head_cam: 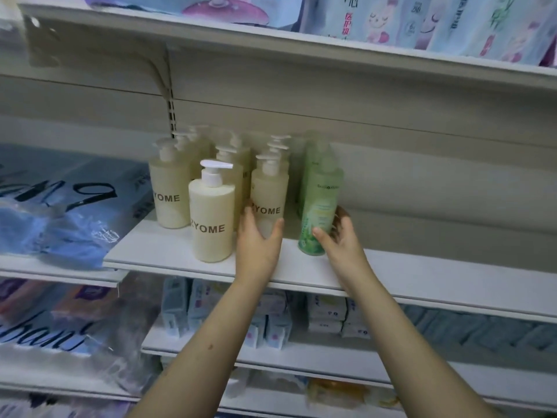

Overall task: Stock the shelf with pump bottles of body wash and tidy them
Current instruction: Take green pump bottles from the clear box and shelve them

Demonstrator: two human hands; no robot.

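Note:
Several cream pump bottles marked "YOME" stand in rows on the white shelf [422, 276]. One cream bottle [212, 220] stands alone nearest the front edge. My left hand [259, 239] wraps the base of another cream bottle [269, 191] just right of it, thumb and fingers on either side. My right hand [339, 236] cups the lower part of a green bottle [321, 206] standing upright at the right end of the group. A second green bottle stands blurred behind it.
The shelf runs bare to the right of the green bottle. A blue plastic-wrapped pack [57, 233] lies on the neighbouring shelf at left. Packaged goods [328, 315] fill the shelves below, and soft printed packs [452, 22] sit overhead.

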